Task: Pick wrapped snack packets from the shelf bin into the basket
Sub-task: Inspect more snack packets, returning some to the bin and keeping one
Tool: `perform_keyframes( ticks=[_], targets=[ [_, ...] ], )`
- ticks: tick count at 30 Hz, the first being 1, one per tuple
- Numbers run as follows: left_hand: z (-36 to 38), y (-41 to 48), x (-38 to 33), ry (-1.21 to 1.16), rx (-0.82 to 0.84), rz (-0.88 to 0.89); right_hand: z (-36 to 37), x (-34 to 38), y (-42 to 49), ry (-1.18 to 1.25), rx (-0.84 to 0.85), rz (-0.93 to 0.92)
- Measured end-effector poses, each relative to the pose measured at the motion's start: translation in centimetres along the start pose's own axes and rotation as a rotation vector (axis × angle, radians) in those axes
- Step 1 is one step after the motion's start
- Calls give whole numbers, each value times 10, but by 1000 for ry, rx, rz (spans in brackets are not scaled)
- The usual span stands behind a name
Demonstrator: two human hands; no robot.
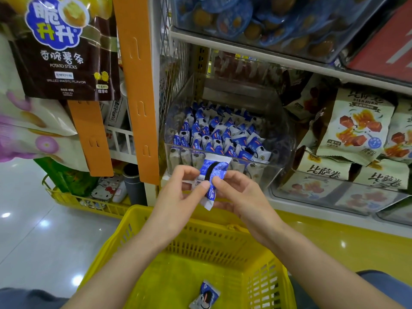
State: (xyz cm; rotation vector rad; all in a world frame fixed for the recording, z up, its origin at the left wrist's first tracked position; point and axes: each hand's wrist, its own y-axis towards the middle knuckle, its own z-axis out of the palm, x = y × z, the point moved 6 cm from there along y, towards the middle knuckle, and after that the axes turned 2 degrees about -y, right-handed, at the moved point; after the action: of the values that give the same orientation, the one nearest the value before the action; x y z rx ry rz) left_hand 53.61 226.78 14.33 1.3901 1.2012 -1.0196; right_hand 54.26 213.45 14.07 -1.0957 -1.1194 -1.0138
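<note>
A shopper's two bare hands hold one blue-and-white wrapped snack packet (212,177) upright between them, in front of a store shelf; the left hand (178,194) pinches the packet's barcode edge between thumb and forefinger, its other fingers loosely curled; the right hand (242,197) pinches the opposite edge, thumb on the printed face and fingers behind the wrapper. Just beyond the fingertips stands a clear plastic shelf bin (286,141), filled with a heap of matching packets (220,134); the held packet's top seam overlaps the bin's front wall in the head view, and whether it touches the wall cannot be told. Directly below both wrists sits a yellow slotted basket (211,244); a single packet (205,295) of the same kind lies on its floor, nearer the person than the hands. Beige pouches (354,126) are stacked to the right of the right hand; a dark bag of potato sticks (64,52) hangs above and left of the left hand, beside an orange hanging strip (138,85).
</note>
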Motion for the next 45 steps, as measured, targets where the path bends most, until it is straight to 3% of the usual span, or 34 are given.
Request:
perform_keyframes(
  ticks=[12, 18, 24, 30, 34, 37, 40, 42, 45],
  targets=[
    [4, 2, 4, -28, 128, -6, -2, 0, 1, -139, 23, -5],
    [1, -5, -3, 295, 65, 145, 2, 1, 2, -217, 10, -95],
    [-4, -5, -12, 443, -44, 272, 7, -4, 3, -292, 60, -131],
    [-7, 3, -7, 275, -22, 113, 5, -4, 8, -315, 55, -161],
    [9, 0, -2, -21, 155, -62, -1, -4, 7, -393, -101, -221],
    [12, 1, -5, -44, 96, -33, 0, 3, 3, -536, -194, -336],
    [4, 7, -4, -200, -11, -85, 5, 9, 5, -627, -135, -333],
    [0, 12, -3, -242, -23, -125, 6, 14, 7, -557, -61, -266],
    [-4, 19, -12, -151, -1, -48, 4, 25, 7, -380, -11, -226]
  ],
)
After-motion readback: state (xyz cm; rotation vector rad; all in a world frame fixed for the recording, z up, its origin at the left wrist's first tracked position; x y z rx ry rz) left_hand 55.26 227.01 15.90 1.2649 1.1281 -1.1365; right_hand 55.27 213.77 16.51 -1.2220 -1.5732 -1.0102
